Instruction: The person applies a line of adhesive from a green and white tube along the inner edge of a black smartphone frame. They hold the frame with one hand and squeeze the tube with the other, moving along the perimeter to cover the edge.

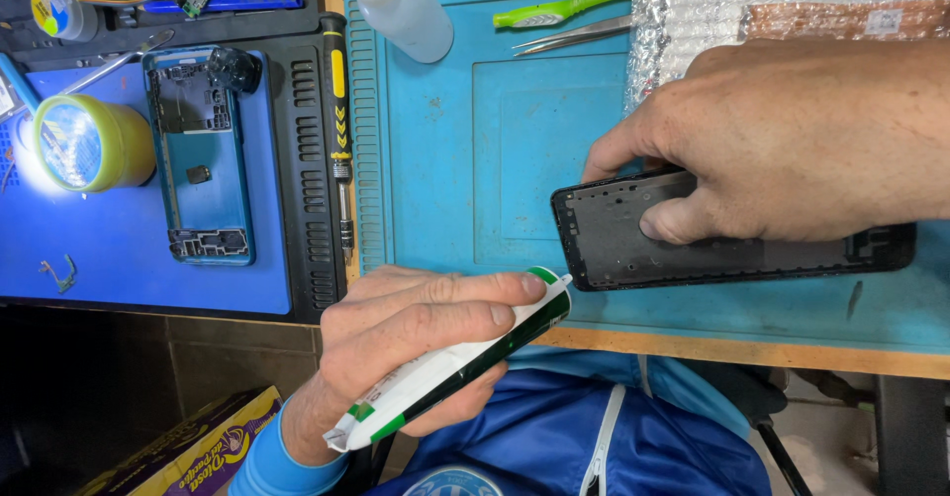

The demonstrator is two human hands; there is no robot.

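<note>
Glue tube (465,357) gripped by left hand (416,343); right hand (792,140) pinning phone frame (633,244).

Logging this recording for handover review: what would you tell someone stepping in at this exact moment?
Left hand: gripping a white-and-green adhesive tube, nozzle at the near corner of the black phone frame.
Right hand: holds that frame down on the blue work mat, thumb on its inner face.
Done: frame lies face-open and steadied, tube at its edge.
Left: no bead of adhesive visible on the frame yet.
Nearby: a teal phone body and a screwdriver to the left, tweezers beyond.
</note>
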